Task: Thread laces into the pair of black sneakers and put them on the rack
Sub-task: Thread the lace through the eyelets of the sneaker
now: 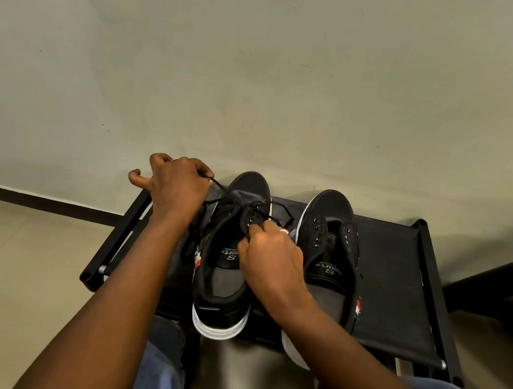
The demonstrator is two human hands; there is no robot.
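Left hand [179, 185] raised, grip clenching lace [221, 187]; right hand [268, 257] pinching lace at left sneaker [228, 257].

Two black canvas sneakers [231, 257] with white rubber soles and red-and-white side marks are seen on a black fabric-topped rack [395, 283]; white lettering is printed on grey insoles [225, 277].

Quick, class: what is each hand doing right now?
Left hand: fingers pinch the lace, pulled taut.
Right hand: fingers pinch lace at the left sneaker eyelets.
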